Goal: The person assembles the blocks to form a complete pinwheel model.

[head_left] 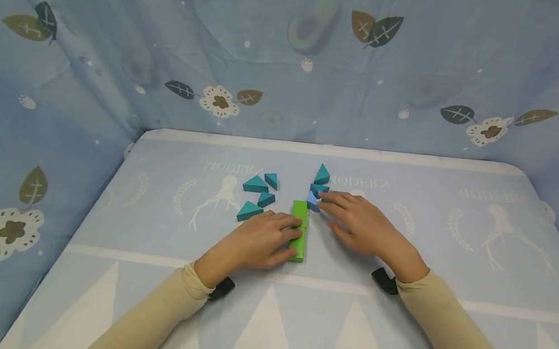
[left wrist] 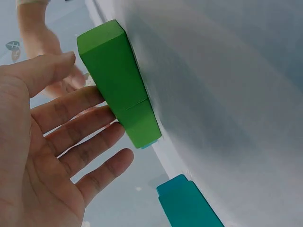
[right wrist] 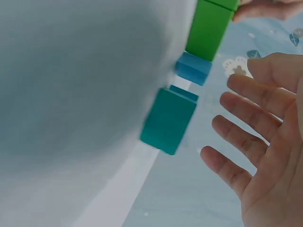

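Observation:
Two green rectangular blocks (head_left: 299,210) lie end to end in a line pointing away from me. My left hand (head_left: 264,240) reaches over them from the left, its extended fingertips on or against the green blocks, as the left wrist view also shows. A small blue triangular block (head_left: 311,202) sits at the far right end of the green line. Beside it is my right hand (head_left: 361,223), fingers spread and nearly straight; whether they touch the blue block cannot be told in the head view. In the right wrist view, that palm holds nothing.
Several teal triangular blocks (head_left: 255,184) form a loose group beyond the left hand. Two further teal triangles (head_left: 322,174) stand behind the blue one. A patterned cloth covers the table (head_left: 153,230), and a blue printed curtain (head_left: 272,39) hangs behind it.

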